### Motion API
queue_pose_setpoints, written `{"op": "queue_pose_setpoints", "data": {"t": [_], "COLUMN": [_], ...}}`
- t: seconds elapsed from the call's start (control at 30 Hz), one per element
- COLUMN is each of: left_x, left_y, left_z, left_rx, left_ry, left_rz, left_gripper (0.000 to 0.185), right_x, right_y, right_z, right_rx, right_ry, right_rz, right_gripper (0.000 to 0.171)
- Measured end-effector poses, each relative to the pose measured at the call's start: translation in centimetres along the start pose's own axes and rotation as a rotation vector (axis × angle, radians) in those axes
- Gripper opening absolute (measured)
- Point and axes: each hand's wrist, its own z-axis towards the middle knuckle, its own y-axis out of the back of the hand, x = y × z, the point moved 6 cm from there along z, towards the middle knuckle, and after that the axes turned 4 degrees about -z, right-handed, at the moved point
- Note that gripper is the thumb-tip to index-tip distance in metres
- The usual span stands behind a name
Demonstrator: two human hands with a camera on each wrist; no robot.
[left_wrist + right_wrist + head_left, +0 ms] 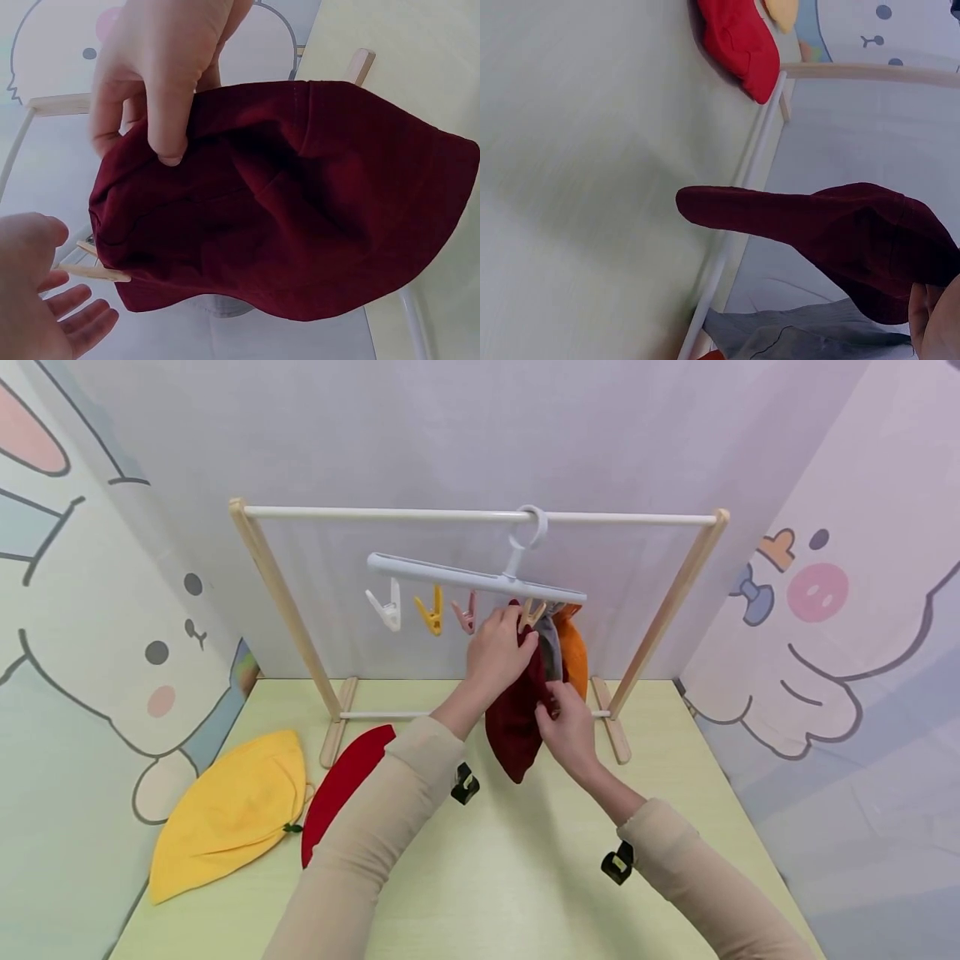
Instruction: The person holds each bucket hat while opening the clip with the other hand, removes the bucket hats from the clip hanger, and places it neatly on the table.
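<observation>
1. The dark red hat (514, 727) hangs from the white clip hanger (476, 578), its top edge up at a tan clip (532, 612) and its pointed lower end dangling just above the table (525, 868).
2. The left hand (498, 653) is raised to the hat's top edge at the tan clip. In the left wrist view its fingers (71, 311) are spread and loosely straight beside the clip's wooden prongs, gripping nothing.
3. The right hand (568, 727) reaches up from the lower right and holds the hat's right edge. The left wrist view shows its thumb (169, 120) and fingers curled over the cloth, pinching it.
4. Both forearms wear beige sleeves (375, 843) and rise from the near edge of the table toward the rack.
5. Behind the dark red hat hang a grey cloth (551, 647) and an orange hat (576, 662), touching it.
6. Further left on the hanger are a pink clip (466, 613), a yellow clip (431, 612) and a white clip (386, 607), all bare.
7. The hanger's ring loops over the white bar of a wooden rack (279, 585), which stands at the back of the pale green table.
8. On the table to the left lie a bright red hat (341, 781) and, just beside it, a yellow hat (228, 814).
9. Cartoon animal panels (97, 635) wall in both sides; the back wall is plain and pale.
</observation>
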Motion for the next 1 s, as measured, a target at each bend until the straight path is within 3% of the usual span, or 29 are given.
{"op": "queue_pose_setpoints", "data": {"t": [0.27,0.67,1.0], "left_x": [-0.1,-0.1,-0.4], "left_y": [-0.6,-1.5,-1.7], "left_z": [1.1,2.0,2.6], "left_rx": [0.015,0.037,0.017], "left_ry": [0.067,0.114,0.139], "left_rz": [0.028,0.046,0.091], "left_gripper": [0.041,0.040,0.036], "right_x": [0.5,1.0,1.1], "right_y": [0.0,0.1,0.1], "right_z": [-0.1,-0.5,-0.8], "right_rx": [0.029,0.026,0.034], "right_ry": [0.003,0.046,0.037], "right_rz": [0.025,0.000,-0.013], "right_gripper": [0.016,0.014,0.015]}}
